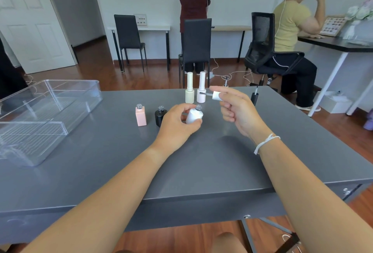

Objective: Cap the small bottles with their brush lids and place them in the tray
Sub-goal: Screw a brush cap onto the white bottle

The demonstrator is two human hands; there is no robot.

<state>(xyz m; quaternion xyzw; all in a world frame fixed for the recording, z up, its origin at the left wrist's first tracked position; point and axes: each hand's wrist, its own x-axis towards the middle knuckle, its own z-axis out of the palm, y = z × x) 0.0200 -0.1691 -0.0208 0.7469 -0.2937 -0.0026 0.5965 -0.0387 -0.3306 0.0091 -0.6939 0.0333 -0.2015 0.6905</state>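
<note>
Head view: two bottles, a pale green one [189, 91] and a pale pink one [201, 90], stood capped at the far side of the worktop [222, 162]. Three were uncapped: a peach bottle [140, 116], a black bottle [159, 116], and a white bottle [194, 115], which was gripped by the left hand [178, 124] with fingers curled round it. A white brush lid [214, 95] was pinched in the right hand [236, 109], brush pointing left, just above the bottle neck. Two loose brush lids, [225, 82] and [254, 97], stood beyond. Nothing was seen in the clear tray [60, 99]; all five placements were judged outstanding.
</note>
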